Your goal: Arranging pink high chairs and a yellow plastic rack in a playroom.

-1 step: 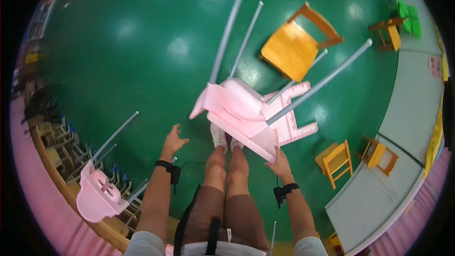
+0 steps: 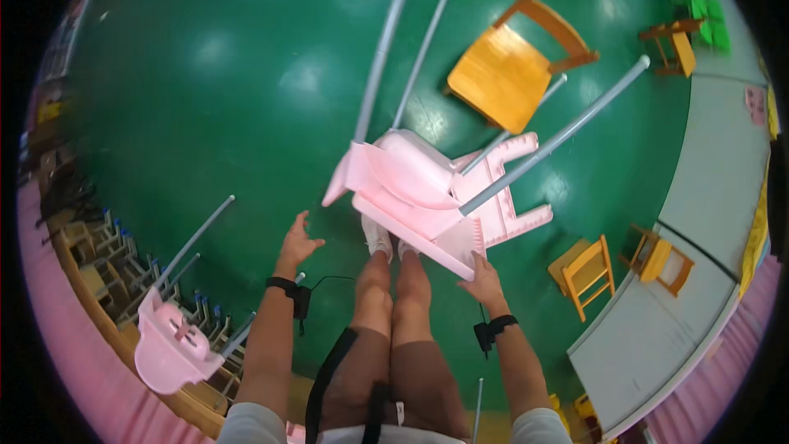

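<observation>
A pink plastic high chair point(image 2: 404, 201) with long grey tubular legs lies tipped over in front of my feet, its legs pointing away from me and to the right. My right hand point(image 2: 485, 281) grips the near right corner of its pink edge, thumb on one side and fingers on the other. To the left of the chair, my left hand point(image 2: 299, 242) is held in the air with its fingers spread, touching nothing. A pink plastic frame with two prongs point(image 2: 493, 193) shows at the chair's right side; I cannot tell whether it is joined on.
A yellow wooden chair point(image 2: 501, 78) stands just beyond the pink legs. Another pink high chair point(image 2: 168, 358) is at the lower left, beside rows of small stools point(image 2: 123, 255). Small wooden chairs point(image 2: 585, 275) stand near the grey tables point(image 2: 649, 345) on the right.
The whole view has shifted slightly. The pink high chair sits a little further left in the picture, and both hands keep nearly the same pose.
</observation>
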Tool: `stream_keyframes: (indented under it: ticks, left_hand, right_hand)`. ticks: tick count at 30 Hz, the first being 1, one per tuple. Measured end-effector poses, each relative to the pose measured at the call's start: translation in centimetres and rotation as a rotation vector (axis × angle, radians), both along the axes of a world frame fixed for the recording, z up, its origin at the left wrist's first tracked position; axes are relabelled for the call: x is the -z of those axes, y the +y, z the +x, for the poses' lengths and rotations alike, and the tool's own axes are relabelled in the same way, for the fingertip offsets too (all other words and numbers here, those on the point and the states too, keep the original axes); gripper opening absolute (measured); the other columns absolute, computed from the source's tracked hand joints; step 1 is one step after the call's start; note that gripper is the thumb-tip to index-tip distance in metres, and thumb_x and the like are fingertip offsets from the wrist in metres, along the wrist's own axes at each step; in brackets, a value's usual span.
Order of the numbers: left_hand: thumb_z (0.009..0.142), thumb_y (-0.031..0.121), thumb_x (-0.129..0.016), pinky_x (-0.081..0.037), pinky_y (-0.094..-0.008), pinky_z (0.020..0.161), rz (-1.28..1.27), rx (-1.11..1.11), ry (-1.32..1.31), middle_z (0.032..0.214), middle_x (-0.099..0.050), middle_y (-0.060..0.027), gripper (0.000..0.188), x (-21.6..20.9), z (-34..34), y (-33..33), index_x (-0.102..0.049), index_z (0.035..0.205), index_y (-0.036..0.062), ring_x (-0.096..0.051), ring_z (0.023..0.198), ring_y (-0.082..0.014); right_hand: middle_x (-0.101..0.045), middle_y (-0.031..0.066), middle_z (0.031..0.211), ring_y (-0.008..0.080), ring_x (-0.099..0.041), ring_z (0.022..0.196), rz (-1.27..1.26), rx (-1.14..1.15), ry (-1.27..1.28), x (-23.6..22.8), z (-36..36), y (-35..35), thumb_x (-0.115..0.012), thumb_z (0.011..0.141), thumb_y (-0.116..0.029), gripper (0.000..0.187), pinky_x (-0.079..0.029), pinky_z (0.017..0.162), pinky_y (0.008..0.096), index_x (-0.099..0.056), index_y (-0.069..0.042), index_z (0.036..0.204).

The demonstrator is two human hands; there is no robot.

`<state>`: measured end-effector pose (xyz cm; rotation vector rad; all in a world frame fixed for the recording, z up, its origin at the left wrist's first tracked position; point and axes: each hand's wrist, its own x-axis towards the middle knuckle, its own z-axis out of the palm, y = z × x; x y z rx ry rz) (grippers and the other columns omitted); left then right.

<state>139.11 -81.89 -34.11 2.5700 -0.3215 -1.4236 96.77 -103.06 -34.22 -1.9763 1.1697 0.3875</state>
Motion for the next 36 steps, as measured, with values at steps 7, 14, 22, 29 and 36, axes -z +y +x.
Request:
stream_keyframes:
  ticks: [7, 14, 22, 29, 36]
  left_hand:
    - [0.065, 0.013, -0.081, -0.043, -0.0397, 0.097, -0.260, 0.062, -0.113, 0.127, -0.054, -0.0184, 0.081, 14.2, 0.8, -0.5, -0.040, 0.135, 0.0093, -0.053, 0.116, -0.0338]
    - [0.080, 0.027, -0.069, -0.049, -0.0479, 0.078, -0.017, 0.128, -0.343, 0.101, -0.065, -0.0214, 0.046, 16.1, -0.1, -4.2, -0.050, 0.119, 0.0113, -0.062, 0.095, -0.0403]
    - [0.082, 0.026, -0.062, -0.050, -0.0515, 0.071, 0.146, 0.460, -0.472, 0.087, -0.066, -0.0224, 0.035, 5.6, 2.4, -6.6, -0.055, 0.111, 0.0091, -0.064, 0.081, -0.0410]
    - [0.081, 0.022, -0.062, -0.050, -0.0516, 0.069, -0.014, 0.521, -0.562, 0.083, -0.065, -0.0234, 0.036, -9.2, 4.4, -5.1, -0.056, 0.111, 0.0053, -0.063, 0.077, -0.0411]
    - [0.083, 0.021, -0.061, -0.049, -0.0509, 0.067, -0.268, 0.569, -0.747, 0.092, -0.062, -0.0225, 0.033, -23.3, 4.1, -3.1, -0.056, 0.109, 0.0026, -0.062, 0.075, -0.0424]
  right_hand:
    - [-0.064, 0.0117, 0.106, 0.0319, -0.060, 0.099, -0.014, -0.048, -0.060, 2.4, -1.1, 1.3, -0.073, 0.063, -0.012, 0.048, -0.041, 0.099, 0.0489, -0.059, -0.007, 0.109]
    - [-0.064, 0.0153, 0.102, 0.0319, -0.062, 0.094, -0.156, -0.064, -0.102, 1.3, -0.7, 1.9, -0.071, 0.064, -0.011, 0.048, -0.042, 0.097, 0.0532, -0.057, 0.000, 0.109]
    - [-0.065, 0.0130, 0.080, 0.0321, -0.065, 0.076, -0.214, -0.048, -0.167, -6.0, 1.5, -0.8, -0.072, 0.063, -0.015, 0.035, -0.050, 0.088, 0.0469, -0.060, -0.005, 0.094]
    - [-0.060, 0.0133, 0.066, 0.0333, -0.061, 0.059, -0.237, 0.003, -0.144, -18.9, 3.7, -2.1, -0.070, 0.066, -0.019, 0.022, -0.048, 0.051, 0.0430, -0.054, -0.006, 0.074]
    - [-0.059, 0.0181, 0.062, 0.0362, -0.061, 0.060, -0.276, 0.128, -0.173, -30.5, 4.3, -2.9, -0.074, 0.064, -0.022, 0.027, -0.049, 0.055, 0.0437, -0.054, -0.004, 0.069]
